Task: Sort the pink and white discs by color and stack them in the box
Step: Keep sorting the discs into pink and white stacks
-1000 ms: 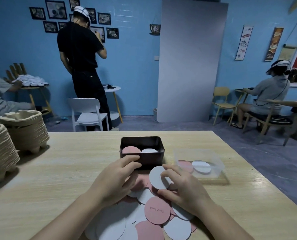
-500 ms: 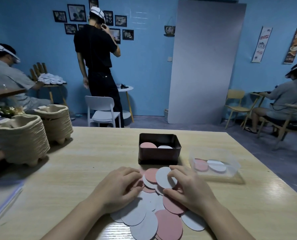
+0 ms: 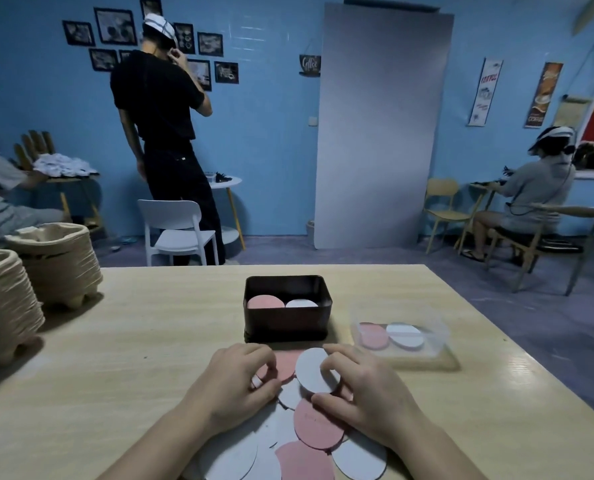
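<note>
Discs, pink and white, loose pile (image 3: 318, 427): lies on the wooden table (image 3: 133, 341) at its near edge, the discs overlapping one another, directly in front of the dark box (image 3: 287, 327).

White disc (image 3: 314, 370): at the far end of the pile, tilted up off the others. Right hand (image 3: 368, 386) pinches it, curled fingers on its upper right edge and thumb on its lower edge.

Pink disc (image 3: 285, 365): just left of the white disc and partly under it. Left hand (image 3: 233, 379) has its fingers curled onto the disc's left edge and appears to pinch it against the thumb; the contact is partly hidden by the knuckles.

Dark box: rectangular, open-topped, upright, near the table's middle. Holds a pink stack (image 3: 265, 302) on the left and a white stack (image 3: 300, 303) on the right, side by side.

Clear container (image 3: 441, 336): to the right of the box, set apart from it. Holds pink discs (image 3: 373, 336) on the left and white discs (image 3: 404, 336) on the right.

Stacked pulp trays (image 3: 58, 258): two piles at the table's left edge.

Background: a standing person in black (image 3: 165, 133) behind a white chair (image 3: 178, 230); a seated person (image 3: 538, 188) at right.
</note>
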`<state>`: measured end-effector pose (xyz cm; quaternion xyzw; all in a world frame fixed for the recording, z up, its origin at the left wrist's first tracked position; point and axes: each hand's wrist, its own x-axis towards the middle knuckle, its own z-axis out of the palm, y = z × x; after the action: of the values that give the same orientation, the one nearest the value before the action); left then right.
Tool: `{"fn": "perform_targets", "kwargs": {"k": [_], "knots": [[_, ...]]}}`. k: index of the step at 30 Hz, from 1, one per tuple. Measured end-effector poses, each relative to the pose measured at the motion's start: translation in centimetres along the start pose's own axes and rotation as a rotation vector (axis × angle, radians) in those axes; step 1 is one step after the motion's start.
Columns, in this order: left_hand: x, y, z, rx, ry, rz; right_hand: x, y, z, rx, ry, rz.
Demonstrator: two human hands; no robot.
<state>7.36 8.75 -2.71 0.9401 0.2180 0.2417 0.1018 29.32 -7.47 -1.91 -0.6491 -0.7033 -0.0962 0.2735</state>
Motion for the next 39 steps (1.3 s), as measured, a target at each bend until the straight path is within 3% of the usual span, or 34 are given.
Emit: {"fn": "perform_targets", "kwargs": {"k": [14,26,39], "knots": [[-4.1,-0.2,-2.5,-0.057,0.218,0.004,0.5,-1.1,0.1,-0.033,0.004,-0.012],[-4.8,-0.1,-1.5,-0.008,0.186,0.173,2.2,-4.5,3.2,0.055,0.136,-0.245],[-5.1,0.2,-2.5,-0.004,0.191,0.154,1.6,-4.0,2.9,0.092,0.084,-0.177]]}}
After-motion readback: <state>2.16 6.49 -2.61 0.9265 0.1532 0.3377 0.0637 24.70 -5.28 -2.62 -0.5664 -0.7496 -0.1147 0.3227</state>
